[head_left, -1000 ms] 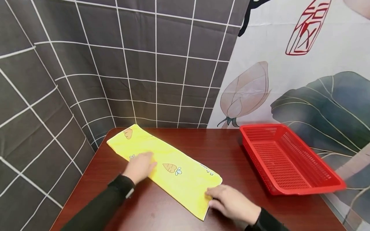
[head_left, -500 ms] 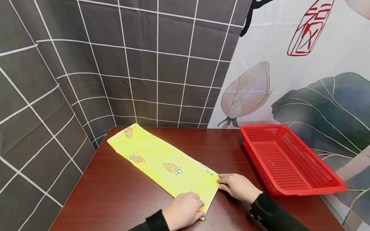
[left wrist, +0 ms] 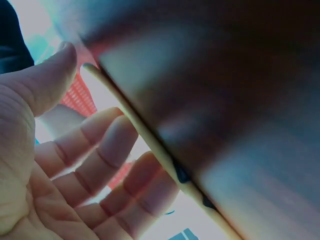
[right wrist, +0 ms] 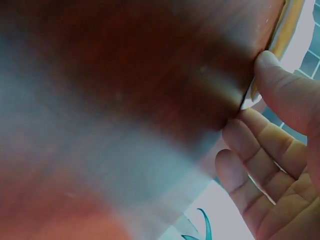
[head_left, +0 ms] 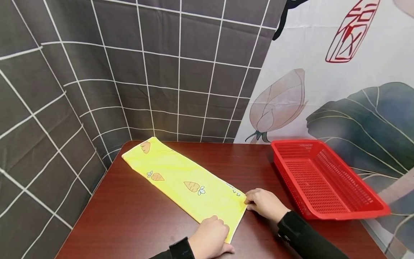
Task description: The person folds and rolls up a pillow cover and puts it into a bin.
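Left hand [head_left: 211, 235] has shifted slightly on the near corner | both hands, right hand [head_left: 263, 204] too, pinch the long yellow carrot-print cloth [head_left: 181, 183] | soft, limp: grip corners.

Matt yellow cloth [head_left: 184, 181] with printed carrots lies on a glossy dark wood table [head_left: 136, 223]; at right, a shiny red perforated plastic basket [head_left: 326, 180].

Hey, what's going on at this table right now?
A person in dark sleeves is working on a long yellow towel printed with carrots, laid out flat on a dark wooden table. Both hands are at its near end: the left hand on the near corner, the right hand at the other corner of that end; whether the fingers pinch the cloth is hard to tell. A red plastic basket sits to the right with nothing visible in it.
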Demonstrator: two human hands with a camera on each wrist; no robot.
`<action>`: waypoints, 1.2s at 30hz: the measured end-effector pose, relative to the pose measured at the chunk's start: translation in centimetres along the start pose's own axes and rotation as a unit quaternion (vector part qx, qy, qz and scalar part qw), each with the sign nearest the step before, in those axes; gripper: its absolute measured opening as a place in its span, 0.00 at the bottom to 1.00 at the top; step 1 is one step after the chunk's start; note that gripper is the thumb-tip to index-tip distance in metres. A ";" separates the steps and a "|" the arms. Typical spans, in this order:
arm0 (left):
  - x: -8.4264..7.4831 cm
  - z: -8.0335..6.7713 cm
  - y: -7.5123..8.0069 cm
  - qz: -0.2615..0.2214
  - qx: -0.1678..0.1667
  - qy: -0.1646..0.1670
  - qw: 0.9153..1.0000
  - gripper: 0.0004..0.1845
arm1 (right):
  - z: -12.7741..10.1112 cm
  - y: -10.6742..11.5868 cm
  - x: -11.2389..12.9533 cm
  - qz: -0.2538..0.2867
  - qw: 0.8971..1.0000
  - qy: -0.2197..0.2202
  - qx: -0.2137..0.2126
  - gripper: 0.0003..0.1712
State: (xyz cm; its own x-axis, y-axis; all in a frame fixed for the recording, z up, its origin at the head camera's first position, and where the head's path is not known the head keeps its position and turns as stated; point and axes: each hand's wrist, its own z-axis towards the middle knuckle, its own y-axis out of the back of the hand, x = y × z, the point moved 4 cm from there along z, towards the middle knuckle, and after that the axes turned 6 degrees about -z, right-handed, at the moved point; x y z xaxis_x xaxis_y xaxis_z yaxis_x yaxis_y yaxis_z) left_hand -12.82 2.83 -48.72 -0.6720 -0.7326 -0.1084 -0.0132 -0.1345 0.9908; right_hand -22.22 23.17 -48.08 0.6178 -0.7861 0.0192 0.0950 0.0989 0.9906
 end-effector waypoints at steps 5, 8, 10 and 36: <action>-1.1 0.4 -0.1 0.026 0.004 0.022 0.999 0.32 | 1.0 0.0 0.0 -0.020 1.000 0.011 -0.004 0.08; -1.8 0.6 -0.2 0.043 0.000 0.035 0.998 0.32 | 1.3 0.0 -0.2 -0.030 0.999 0.017 0.003 0.09; -2.2 0.8 -0.4 0.057 0.001 0.041 0.998 0.31 | 1.3 0.0 -0.3 -0.030 0.999 0.018 0.008 0.10; -1.4 0.5 0.1 0.017 -0.010 0.057 0.998 0.10 | 0.7 -0.3 0.0 -0.094 0.991 0.084 -0.040 0.18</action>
State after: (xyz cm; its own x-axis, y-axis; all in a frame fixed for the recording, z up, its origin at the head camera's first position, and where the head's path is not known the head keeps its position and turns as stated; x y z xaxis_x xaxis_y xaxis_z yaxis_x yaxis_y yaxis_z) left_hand -12.26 4.19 -48.43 -0.5835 -0.8077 -0.0842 0.0233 -0.1202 0.9925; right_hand -22.74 22.69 -48.27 0.7039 -0.6834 -0.1935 0.2776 0.0140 0.9606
